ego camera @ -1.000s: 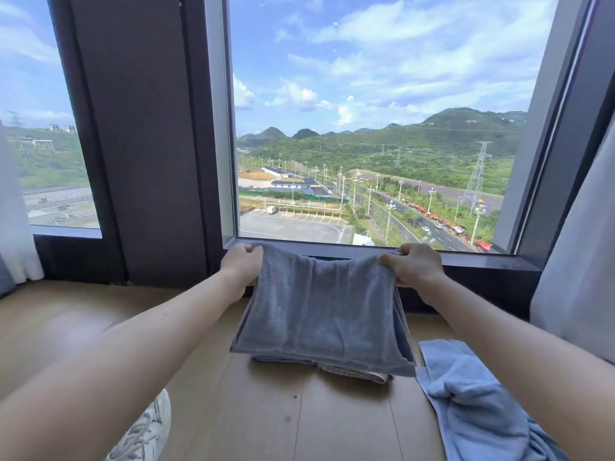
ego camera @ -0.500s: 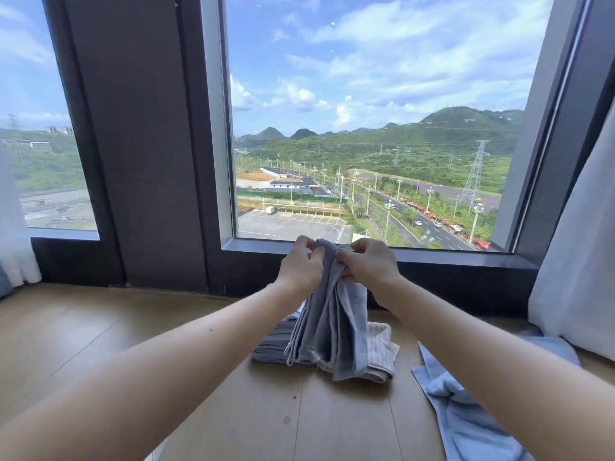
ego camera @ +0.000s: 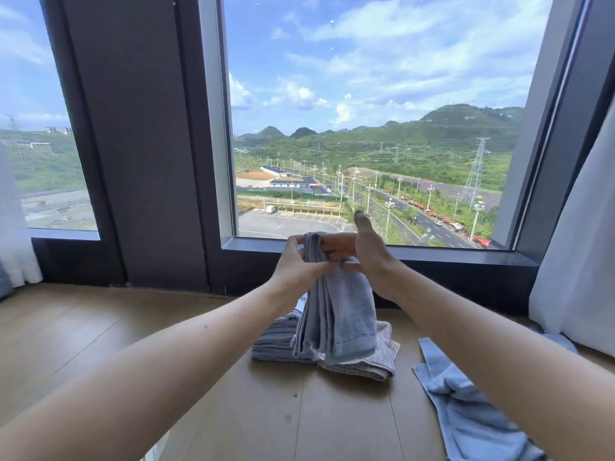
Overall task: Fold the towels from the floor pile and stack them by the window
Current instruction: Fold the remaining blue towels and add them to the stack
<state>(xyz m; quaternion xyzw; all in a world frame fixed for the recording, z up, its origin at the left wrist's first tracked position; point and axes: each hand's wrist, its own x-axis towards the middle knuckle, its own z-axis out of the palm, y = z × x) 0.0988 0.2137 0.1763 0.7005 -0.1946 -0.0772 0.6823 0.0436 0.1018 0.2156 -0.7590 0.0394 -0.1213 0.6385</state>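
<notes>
Folding was partly done: a grey towel (ego camera: 336, 314), hung over the stack (ego camera: 274, 344) by the window (ego camera: 382, 128), was pinched by the left hand (ego camera: 299, 266) and touched by straight fingers (ego camera: 336, 243) of the right hand (ego camera: 369, 257); a blue towel (ego camera: 466, 407) was left unfolded at right.

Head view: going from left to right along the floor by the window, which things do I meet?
Left curtain → stack of folded towels → loose blue towel → right curtain. The held towel overlaps the stack, so I leave it out.
</notes>
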